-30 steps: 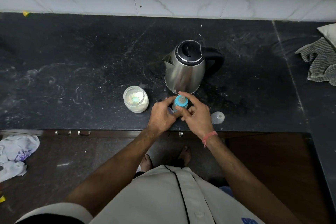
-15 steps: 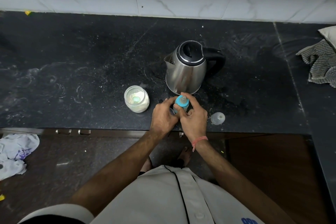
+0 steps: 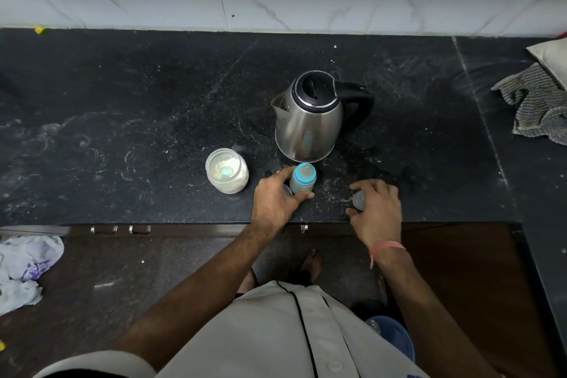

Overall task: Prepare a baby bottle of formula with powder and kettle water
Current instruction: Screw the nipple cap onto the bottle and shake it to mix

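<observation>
- The left hand (image 3: pixel 274 199) grips the baby bottle (image 3: pixel 302 178), thumb and fingers curled round its base.
- The baby bottle stands upright just in front of the kettle (image 3: pixel 310 120), teat on.
- The right hand (image 3: pixel 376 209) curls over the clear cap (image 3: pixel 357 199), right of the bottle, grasping it.
- The powder jar (image 3: pixel 227 174) sits open, left of the kettle.

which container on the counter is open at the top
The powder jar, left of the baby bottle: no lid on it, so pale powder and a blue-green scoop show inside. The bottle has its blue teat collar on, and the kettle has its black lid shut.
</observation>
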